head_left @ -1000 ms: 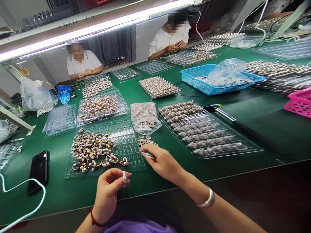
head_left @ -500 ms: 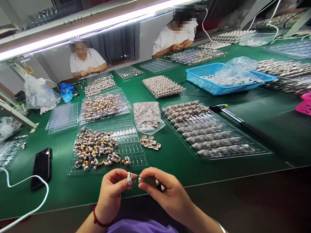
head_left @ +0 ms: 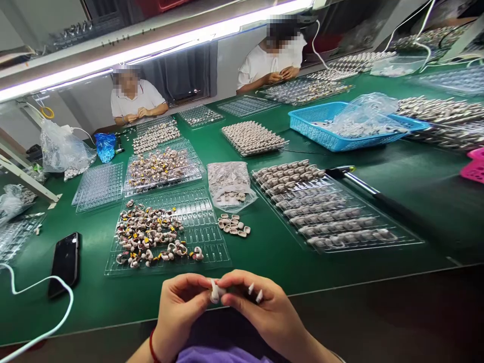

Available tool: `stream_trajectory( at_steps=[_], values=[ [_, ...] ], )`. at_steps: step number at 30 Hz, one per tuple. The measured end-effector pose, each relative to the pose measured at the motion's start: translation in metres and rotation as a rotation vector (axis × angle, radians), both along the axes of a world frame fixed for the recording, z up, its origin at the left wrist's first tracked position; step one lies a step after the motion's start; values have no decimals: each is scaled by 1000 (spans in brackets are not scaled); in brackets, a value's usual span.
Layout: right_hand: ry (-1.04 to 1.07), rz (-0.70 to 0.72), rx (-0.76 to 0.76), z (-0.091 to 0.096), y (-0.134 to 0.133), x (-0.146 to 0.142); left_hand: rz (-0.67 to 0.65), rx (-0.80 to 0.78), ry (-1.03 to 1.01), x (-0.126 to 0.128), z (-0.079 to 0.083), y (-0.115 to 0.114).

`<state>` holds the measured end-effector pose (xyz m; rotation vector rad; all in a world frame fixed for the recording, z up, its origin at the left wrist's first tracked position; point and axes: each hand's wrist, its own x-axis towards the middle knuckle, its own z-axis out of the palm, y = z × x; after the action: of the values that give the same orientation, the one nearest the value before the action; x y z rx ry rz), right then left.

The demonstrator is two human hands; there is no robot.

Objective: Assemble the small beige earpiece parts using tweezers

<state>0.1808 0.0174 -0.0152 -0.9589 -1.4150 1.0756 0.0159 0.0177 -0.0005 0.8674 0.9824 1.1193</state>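
At the front edge of the green table, my left hand [head_left: 180, 302] pinches a small whitish curved earphone part [head_left: 214, 292] between thumb and fingertips. My right hand [head_left: 260, 302] meets it from the other side, its thumb and forefinger closed on a small pale piece [head_left: 222, 291] that touches the earphone part. Two pale pointed tips [head_left: 259, 296] show by the curled fingers of my right hand; what they are I cannot tell. Just beyond lies a clear tray [head_left: 200, 222] of loose earphone parts with yellow bits. Beside it sit several small beige shells [head_left: 234, 225].
A plastic bag [head_left: 229, 181] of shells stands behind the loose ones. To the right is a tray [head_left: 333, 206] with rows of grey-beige parts, near a black-handled rod [head_left: 363, 184]. A phone [head_left: 65, 262] and white cable [head_left: 70, 307] lie left. Beyond are a blue basket [head_left: 321, 128] and two seated people.
My hands have come together: the pale piece in my right fingers now touches the earphone part, where there was a small gap before. My left hand has shifted right and slightly down.
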Motion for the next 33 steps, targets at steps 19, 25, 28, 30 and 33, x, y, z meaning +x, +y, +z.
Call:
stream_trajectory(
  at_steps=[19,25,28,30,33],
  values=[
    [39,-57,28,-5,-9,-7,16,40,89,4,0,-5],
    [182,-11,-101,-8,-11,-12,25,175,173,3,-1,-7],
    [258,-6,-162,-8,-11,-14,35,223,191,2,-2,-7],
    [304,9,-198,-8,-11,-14,38,253,207,2,-3,-7],
    [370,49,-250,-11,-10,-14,39,326,252,0,-3,-8]
  ],
)
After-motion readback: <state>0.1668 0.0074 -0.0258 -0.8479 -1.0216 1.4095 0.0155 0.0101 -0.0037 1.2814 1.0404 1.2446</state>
